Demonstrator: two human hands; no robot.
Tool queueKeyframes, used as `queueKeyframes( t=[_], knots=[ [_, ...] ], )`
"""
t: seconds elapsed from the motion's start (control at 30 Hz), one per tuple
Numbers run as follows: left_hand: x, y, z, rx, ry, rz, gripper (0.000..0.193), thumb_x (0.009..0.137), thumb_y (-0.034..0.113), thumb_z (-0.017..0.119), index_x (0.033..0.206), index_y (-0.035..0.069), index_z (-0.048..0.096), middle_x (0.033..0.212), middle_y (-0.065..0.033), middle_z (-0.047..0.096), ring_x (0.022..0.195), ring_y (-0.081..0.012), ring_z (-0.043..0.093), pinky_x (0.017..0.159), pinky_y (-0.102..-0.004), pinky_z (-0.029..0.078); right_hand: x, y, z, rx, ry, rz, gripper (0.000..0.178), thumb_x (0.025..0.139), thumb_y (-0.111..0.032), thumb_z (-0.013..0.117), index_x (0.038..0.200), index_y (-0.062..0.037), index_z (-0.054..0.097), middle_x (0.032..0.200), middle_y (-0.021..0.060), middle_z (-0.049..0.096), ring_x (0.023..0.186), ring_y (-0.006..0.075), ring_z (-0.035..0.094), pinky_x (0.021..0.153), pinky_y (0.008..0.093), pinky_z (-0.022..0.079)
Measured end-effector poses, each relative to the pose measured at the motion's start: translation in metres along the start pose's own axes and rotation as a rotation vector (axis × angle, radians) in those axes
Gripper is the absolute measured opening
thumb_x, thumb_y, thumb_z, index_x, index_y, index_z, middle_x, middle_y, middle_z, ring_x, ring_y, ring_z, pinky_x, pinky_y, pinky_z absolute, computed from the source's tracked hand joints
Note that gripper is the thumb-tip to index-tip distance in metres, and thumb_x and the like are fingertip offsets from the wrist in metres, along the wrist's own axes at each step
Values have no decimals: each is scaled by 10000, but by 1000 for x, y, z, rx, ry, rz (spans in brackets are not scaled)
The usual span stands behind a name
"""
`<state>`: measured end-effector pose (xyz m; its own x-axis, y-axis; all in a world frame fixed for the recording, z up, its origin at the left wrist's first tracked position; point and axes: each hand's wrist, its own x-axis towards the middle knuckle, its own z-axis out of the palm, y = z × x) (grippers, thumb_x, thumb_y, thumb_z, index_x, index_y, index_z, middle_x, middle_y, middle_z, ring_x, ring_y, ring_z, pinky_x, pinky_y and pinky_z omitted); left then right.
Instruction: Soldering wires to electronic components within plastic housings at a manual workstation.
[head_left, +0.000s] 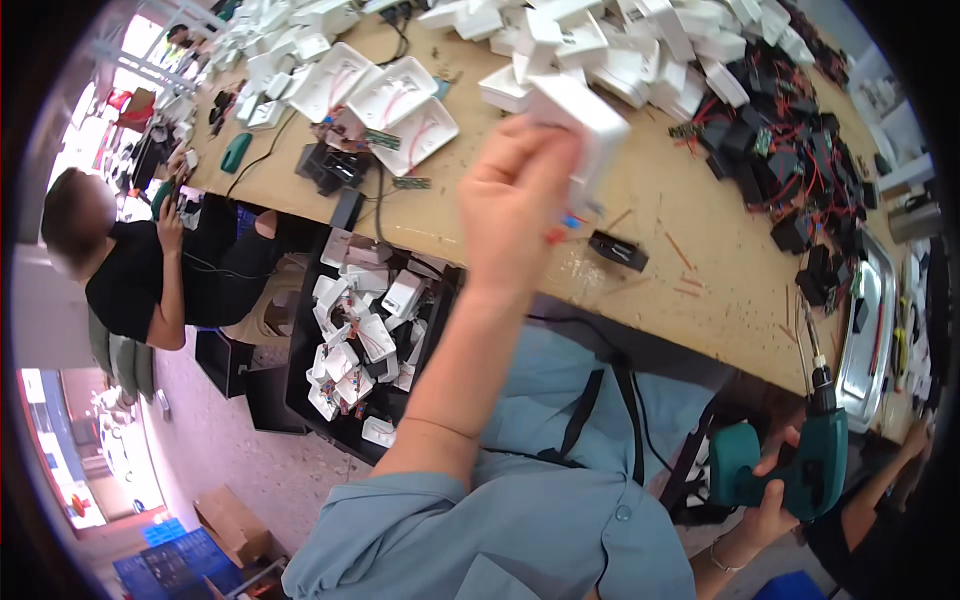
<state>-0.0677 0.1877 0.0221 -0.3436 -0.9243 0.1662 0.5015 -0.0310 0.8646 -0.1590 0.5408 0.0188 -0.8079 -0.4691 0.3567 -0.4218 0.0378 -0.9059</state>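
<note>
By bench [735,280]: bin [338,432] of white casings [376,338]; left hand [515,195] grips box [590,112], right hand [762,520] screwdriver [824,460].

The head camera, left unit of a side-by-side fisheye pair, is head-worn and faces forward and downward at close range. The wearer's shirt [570,520] occupies the near field; the tabletop [650,210] extends to the far side. Coverage includes the left hand [515,210], the right hand [765,505] and, at left, the floor [215,450].
</note>
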Motion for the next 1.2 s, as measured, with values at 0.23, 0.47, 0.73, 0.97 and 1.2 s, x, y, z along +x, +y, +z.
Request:
queueKeyframes(
  t=[0.23,0.47,0.73,0.97,1.2],
  knots=[
    [94,90,-75,25,56,300,143,813,32,581,916,-60,618,849,-65,615,644,-94,574,530,-190,444,2,1,9,75,-12,40,614,780,-251,654,1213,95,392,1110,201,539,640,126,529,615,234,424],
    [159,67,-128,1130,132,673,122,727,149,645,800,66,695,1012,-101,578,836,-194,575,775,-326,416,6,-6,18,95,17,93,609,766,-236,665,1211,85,399,1103,202,540,640,126,529,619,234,428],
    [179,61,-144,1514,192,675,201,714,299,603,730,119,693,1039,-78,578,1035,-225,485,881,-441,209,4,-13,20,105,46,111,627,752,-235,684,1210,81,394,1091,202,549,658,131,559,627,235,442],
    [152,61,-114,1682,150,971,185,695,284,653,714,101,670,1067,-72,549,1041,-248,469,862,-449,237,1,-2,16,140,7,112,617,787,-240,657,1247,56,373,1125,199,531,672,117,542,602,210,441],
    [172,19,-38,1325,-259,1005,197,711,166,619,868,53,656,975,-133,599,939,-282,549,794,-350,400,1,-3,15,133,56,116,603,777,-236,665,1232,56,397,1114,201,540,682,122,553,600,225,452]
  ],
)
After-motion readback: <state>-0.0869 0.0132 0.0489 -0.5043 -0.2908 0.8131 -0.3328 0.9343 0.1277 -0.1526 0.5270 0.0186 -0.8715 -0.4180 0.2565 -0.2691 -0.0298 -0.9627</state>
